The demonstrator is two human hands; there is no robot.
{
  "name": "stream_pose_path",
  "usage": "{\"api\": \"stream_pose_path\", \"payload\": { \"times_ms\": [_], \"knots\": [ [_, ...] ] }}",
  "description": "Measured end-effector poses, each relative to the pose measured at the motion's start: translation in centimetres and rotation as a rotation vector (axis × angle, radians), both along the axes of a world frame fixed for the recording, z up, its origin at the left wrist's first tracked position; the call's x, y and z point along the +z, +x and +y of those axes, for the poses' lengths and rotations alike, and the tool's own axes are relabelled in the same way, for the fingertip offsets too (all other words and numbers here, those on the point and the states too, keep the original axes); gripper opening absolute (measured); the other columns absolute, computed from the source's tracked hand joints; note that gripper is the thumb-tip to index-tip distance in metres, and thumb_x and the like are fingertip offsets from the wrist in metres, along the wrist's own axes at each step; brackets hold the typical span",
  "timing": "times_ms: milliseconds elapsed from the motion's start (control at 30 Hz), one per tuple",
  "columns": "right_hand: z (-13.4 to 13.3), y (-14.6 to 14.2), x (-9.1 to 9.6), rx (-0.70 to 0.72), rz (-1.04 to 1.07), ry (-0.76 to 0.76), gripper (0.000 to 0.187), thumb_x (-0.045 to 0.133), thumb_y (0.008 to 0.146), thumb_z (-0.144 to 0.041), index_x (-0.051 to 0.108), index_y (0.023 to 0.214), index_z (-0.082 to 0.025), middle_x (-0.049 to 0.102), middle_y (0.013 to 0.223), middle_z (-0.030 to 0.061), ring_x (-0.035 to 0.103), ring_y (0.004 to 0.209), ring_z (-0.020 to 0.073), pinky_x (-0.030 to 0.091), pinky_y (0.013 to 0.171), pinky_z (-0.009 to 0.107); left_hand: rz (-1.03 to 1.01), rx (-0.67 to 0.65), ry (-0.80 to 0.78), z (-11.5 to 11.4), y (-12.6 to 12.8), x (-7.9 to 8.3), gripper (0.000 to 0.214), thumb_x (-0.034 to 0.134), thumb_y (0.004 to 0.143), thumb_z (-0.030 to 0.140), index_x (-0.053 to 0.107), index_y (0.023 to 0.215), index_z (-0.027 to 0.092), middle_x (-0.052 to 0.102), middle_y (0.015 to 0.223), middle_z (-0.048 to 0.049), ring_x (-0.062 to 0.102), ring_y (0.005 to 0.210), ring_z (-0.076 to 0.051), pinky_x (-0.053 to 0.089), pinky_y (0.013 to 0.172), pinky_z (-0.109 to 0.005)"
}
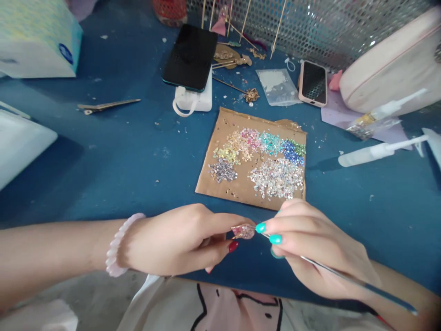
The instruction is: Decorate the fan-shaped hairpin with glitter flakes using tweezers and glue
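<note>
My left hand [193, 239], with a pale pink bead bracelet [119, 246] at the wrist, pinches a small pink ornament covered in rhinestones [244, 231] between thumb and fingers. My right hand [317, 243] is closed around a thin pen-like tool with a dark end [391, 299]. The tool's tip is at the ornament's right edge; whether it touches cannot be made out. Just beyond both hands lies a piece of brown cardboard [237, 197] bearing loose rhinestones sorted by colour, with silver ones [277, 178] nearest my right hand and grey ones [223, 170] at the left.
A black phone [191, 57] rests on a white power bank [206, 94] behind the cardboard. White applicator bottles [365, 155] lie at the right, near a pink-cased phone [313, 82]. A metal hair clip [108, 105] and a tissue box [37, 41] are at the left.
</note>
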State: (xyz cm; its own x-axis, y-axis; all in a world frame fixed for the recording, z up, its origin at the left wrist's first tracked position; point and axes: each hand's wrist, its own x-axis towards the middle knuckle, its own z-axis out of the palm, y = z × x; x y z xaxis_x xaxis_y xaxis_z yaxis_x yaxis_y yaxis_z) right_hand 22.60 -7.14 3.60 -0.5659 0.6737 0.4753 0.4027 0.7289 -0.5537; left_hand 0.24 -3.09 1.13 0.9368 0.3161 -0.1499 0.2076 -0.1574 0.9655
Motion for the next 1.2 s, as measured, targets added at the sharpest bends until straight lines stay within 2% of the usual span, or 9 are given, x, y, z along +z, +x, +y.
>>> {"api": "stream_pose_path", "payload": {
  "times_ms": [400, 667, 900, 1067, 1200],
  "knots": [
    [-0.6, -0.5, -0.4, -0.085, 0.082, 0.012, 0.020, 0.054, 0.079, -0.003, 0.057, 0.094, -0.016, 0.069, 0.086, 0.0071, 0.065, 0.077, 0.0167, 0.058, 0.068, 0.037, 0.007, -0.012, -0.037, 0.1, 0.1, 0.0, 0.038, 0.038, 0.082, 0.001, 0.047, 0.115, 0.016, 0.062, 0.065, 0.0012, 0.057, 0.055, -0.010, 0.041, 0.054, -0.014],
    [-1.8, -0.8, -0.4, -0.187, 0.089, -0.072, 0.024, 0.057, 0.078, -0.004, 0.059, 0.096, -0.018, 0.069, 0.093, 0.0065, 0.065, 0.078, 0.0176, 0.058, 0.073, 0.041, 0.002, -0.010, -0.042, 0.0, 0.2, 0.0, 0.042, 0.037, 0.080, 0.000, 0.046, 0.119, 0.015, 0.061, 0.063, 0.0016, 0.056, 0.054, -0.009, 0.040, 0.053, -0.014],
    [-0.7, -0.5, -0.6, -0.079, 0.094, 0.011, 0.020, 0.056, 0.076, -0.001, 0.058, 0.092, -0.014, 0.069, 0.087, 0.0091, 0.064, 0.078, 0.0169, 0.057, 0.067, 0.037, 0.007, -0.010, -0.027, 0.0, 0.1, 0.0, 0.041, 0.036, 0.082, 0.000, 0.046, 0.119, 0.013, 0.062, 0.064, 0.0013, 0.055, 0.054, -0.009, 0.040, 0.053, -0.013],
    [-0.7, -0.4, -0.8, -0.078, 0.105, 0.013, 0.019, 0.056, 0.075, 0.001, 0.058, 0.091, -0.011, 0.068, 0.088, 0.0104, 0.064, 0.080, 0.0175, 0.056, 0.069, 0.038, -0.034, -0.014, -0.025, 0.1, 0.1, -0.4, 0.039, 0.037, 0.082, 0.001, 0.046, 0.118, 0.014, 0.063, 0.064, 0.0004, 0.056, 0.053, -0.009, 0.040, 0.053, -0.013],
    [-0.4, -0.2, -1.0, -0.018, 0.118, 0.011, 0.021, 0.056, 0.074, 0.003, 0.058, 0.091, -0.009, 0.068, 0.087, 0.0110, 0.063, 0.080, 0.0175, 0.055, 0.068, 0.036, -0.008, -0.018, -0.097, 0.0, 0.0, -0.2, 0.029, 0.036, 0.086, 0.007, 0.048, 0.111, 0.014, 0.060, 0.058, 0.0006, 0.053, 0.048, -0.009, 0.040, 0.049, -0.014]
  ]
}}
